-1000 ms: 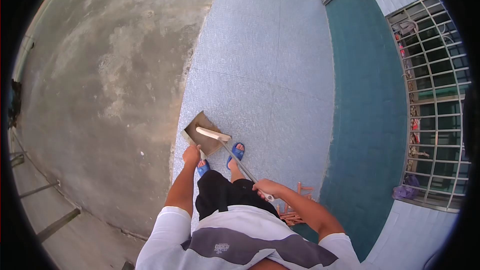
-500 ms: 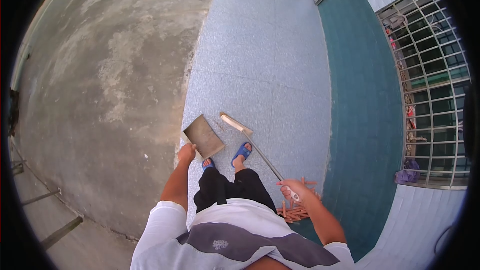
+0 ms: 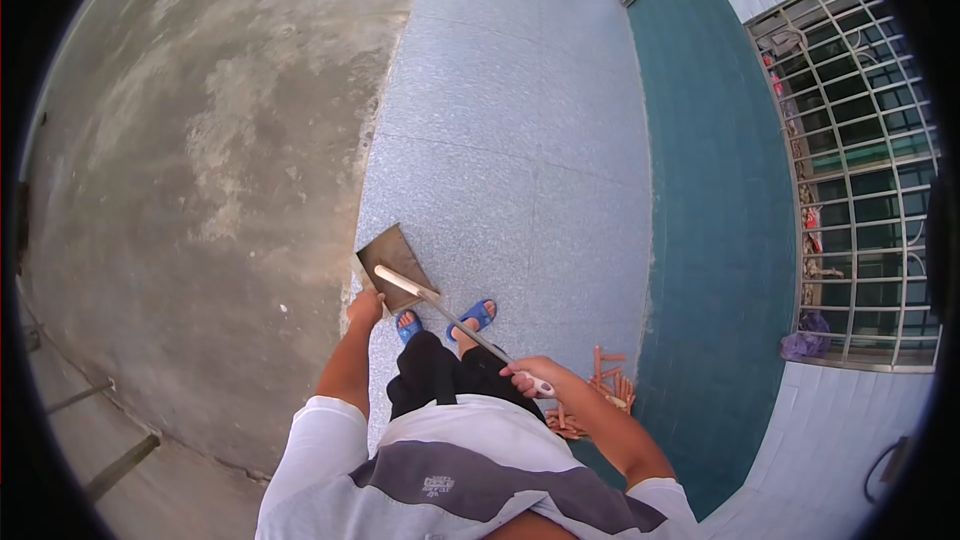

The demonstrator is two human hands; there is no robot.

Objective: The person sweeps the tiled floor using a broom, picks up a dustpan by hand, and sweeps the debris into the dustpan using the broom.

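My left hand (image 3: 366,307) is closed at the near edge of a brownish metal dustpan (image 3: 388,248), which is held over the pale speckled floor beside the concrete. A broom with a light head (image 3: 404,284) lies across the dustpan's opening. Its grey handle (image 3: 480,342) runs down to the white grip, where my right hand (image 3: 530,377) is wrapped round it. Both feet, in blue sandals (image 3: 474,318), stand just nearer than the dustpan and broom.
Reddish-brown sticks (image 3: 603,380) are piled by my right side. Rough concrete (image 3: 240,140) spreads on the left. A teal tiled strip (image 3: 715,210) and a barred window (image 3: 850,160) line the right, with a purple bag (image 3: 808,336) at the window's corner.
The broom head has moved left from the floor onto the dustpan, and my right hand has come left with the handle. The dustpan has stayed in my left hand.
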